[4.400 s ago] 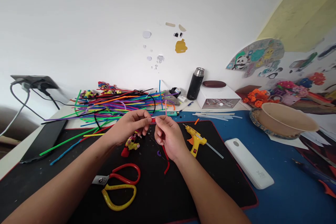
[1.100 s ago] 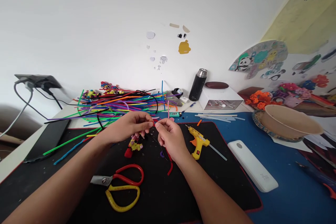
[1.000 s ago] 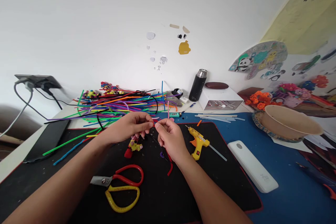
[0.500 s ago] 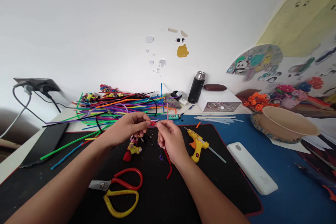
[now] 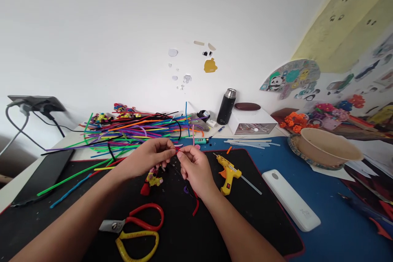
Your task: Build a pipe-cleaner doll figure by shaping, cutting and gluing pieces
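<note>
My left hand (image 5: pixel 158 155) and my right hand (image 5: pixel 195 168) meet above the black mat, fingertips pinched together. Between them shows a small bit of red pipe cleaner (image 5: pixel 177 151), mostly hidden by the fingers. Below my right hand, a longer red pipe cleaner piece (image 5: pixel 195 208) reaches down beside the wrist; I cannot tell if it is held. A small yellow and red pipe cleaner figure (image 5: pixel 154 179) lies under my left hand. Nearer to me are scissors with one red and one yellow handle (image 5: pixel 139 235). A yellow glue gun (image 5: pixel 229 174) rests right of my right hand.
Many coloured pipe cleaners (image 5: pixel 138 125) are heaped at the back left. A black thermos (image 5: pixel 226 107) stands beside a white box (image 5: pixel 253 122). Glue sticks (image 5: pixel 248 143), a white oblong case (image 5: pixel 291 200) and a beige bowl (image 5: pixel 328 147) occupy the right side.
The view has shifted slightly, so the wall items appear lower. My hands have drawn closer together, and less of the red piece shows between the fingertips.
</note>
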